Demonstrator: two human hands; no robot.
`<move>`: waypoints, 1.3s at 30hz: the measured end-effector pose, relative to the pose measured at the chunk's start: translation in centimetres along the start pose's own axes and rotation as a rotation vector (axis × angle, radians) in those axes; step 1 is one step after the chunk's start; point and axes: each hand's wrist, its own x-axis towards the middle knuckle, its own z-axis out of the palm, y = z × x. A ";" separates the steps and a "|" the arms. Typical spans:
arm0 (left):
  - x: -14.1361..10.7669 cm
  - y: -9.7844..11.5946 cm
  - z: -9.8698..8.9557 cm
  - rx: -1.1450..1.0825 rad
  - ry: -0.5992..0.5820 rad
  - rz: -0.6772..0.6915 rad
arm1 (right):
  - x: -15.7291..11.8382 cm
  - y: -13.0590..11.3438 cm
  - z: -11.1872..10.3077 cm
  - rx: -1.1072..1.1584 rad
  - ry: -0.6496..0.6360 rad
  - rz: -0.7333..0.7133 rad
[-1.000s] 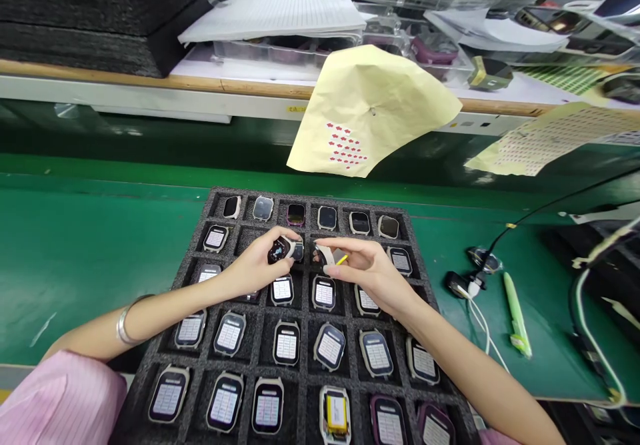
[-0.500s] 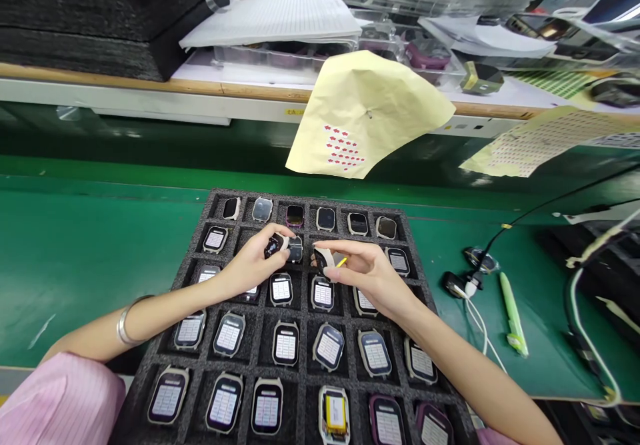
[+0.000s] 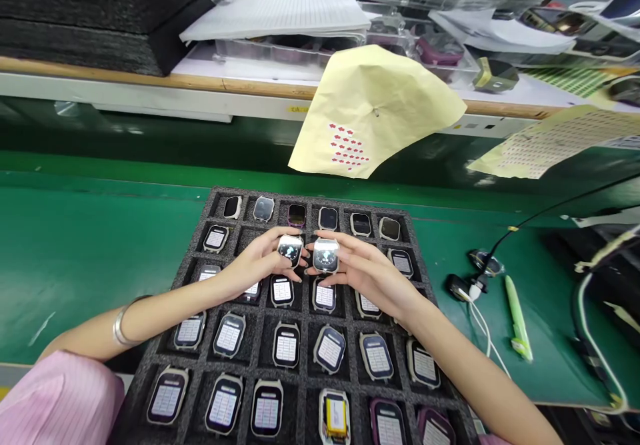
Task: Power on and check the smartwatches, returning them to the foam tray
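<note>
A black foam tray [image 3: 200,238] with a grid of pockets lies on the green bench and holds several smartwatch bodies. My left hand [image 3: 260,268] holds one watch body [image 3: 289,250] face up over the tray's second row. Right beside it, my right hand [image 3: 363,272] holds a second watch body [image 3: 326,256], also face up. The two watches sit side by side, nearly touching. Most lower pockets hold watches with white labels on their screens; one watch [image 3: 336,415] near the front shows a yellow part inside.
A yellow paper sheet with red stickers [image 3: 373,112] hangs from the shelf edge behind the tray. At right on the green mat [image 3: 75,245] lie a green pen [image 3: 517,318], a white cable with dark clips [image 3: 470,288], and another label sheet [image 3: 550,138]. Black foam stacks stand back left.
Both hands turned their watch bodies from tilted or side-on to screens facing up, and brought them together side by side. The yellow tip seen by my right fingers is hidden now.
</note>
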 end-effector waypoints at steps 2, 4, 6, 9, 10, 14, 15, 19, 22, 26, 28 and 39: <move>-0.1 -0.1 0.0 -0.012 -0.004 0.017 | 0.0 0.1 0.0 -0.005 0.010 -0.019; -0.2 -0.2 0.0 -0.007 -0.021 0.035 | -0.1 0.1 0.2 -0.030 0.036 -0.053; -0.3 -0.4 -0.1 0.011 -0.053 0.054 | -0.2 0.2 0.3 -0.069 0.068 -0.097; -0.5 -0.6 -0.1 0.051 -0.100 0.091 | -0.3 0.3 0.3 -0.108 0.088 -0.148; -0.5 -0.7 -0.1 0.064 -0.115 0.103 | -0.3 0.3 0.3 -0.117 0.081 -0.158; -0.6 -0.7 -0.2 0.096 -0.149 0.133 | -0.4 0.3 0.1 -0.216 0.062 -0.184; -0.5 -0.7 -0.2 0.099 -0.151 0.136 | -0.5 0.2 0.1 -0.253 0.066 -0.191; -0.5 -0.6 -0.3 0.111 -0.172 0.136 | -0.7 0.2 0.4 -0.366 0.075 -0.232; -0.5 -0.7 -0.4 0.114 -0.184 0.142 | -0.8 0.5 0.5 -0.433 0.103 -0.221; -0.4 -1.2 -0.6 0.100 -0.185 0.151 | -0.9 0.4 0.3 -0.552 0.125 -0.232; -0.3 -1.2 -0.7 0.096 -0.182 0.157 | -0.9 0.3 0.3 -0.589 0.107 -0.274; -0.5 -0.8 -0.2 0.092 -0.162 0.153 | -0.9 0.3 0.6 -0.354 0.135 -0.194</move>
